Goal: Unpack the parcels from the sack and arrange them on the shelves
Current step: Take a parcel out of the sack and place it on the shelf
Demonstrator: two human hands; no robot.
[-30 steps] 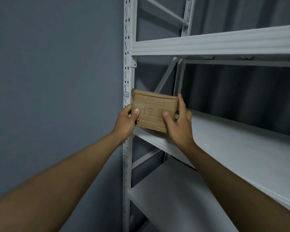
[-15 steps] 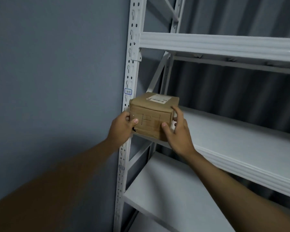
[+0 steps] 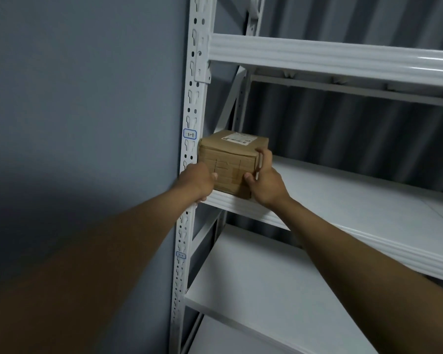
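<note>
Reaching fwd and up, both arms extended toward the white rack, hands on either side of a brown cardboard parcel (image 3: 232, 166). L hand (image 3: 196, 183) curled at parcel's lower-left corner, thumb on front face, knuckles against the perforated upright (image 3: 189, 159); R hand (image 3: 265, 178) grips the right edge, fingers wrapped up the side, thumb on front face. Parcel sits upright at far-left end of the middle shelf (image 3: 343, 198), printed label (image 3: 238, 139) on top, near face overhanging the shelf's front lip.

Blue-framed tags "1-1" (image 3: 190, 134) and "2-1" (image 3: 181, 255) on white upright (image 3: 187, 226); parcel label (image 3: 238, 138) illegible.
</note>
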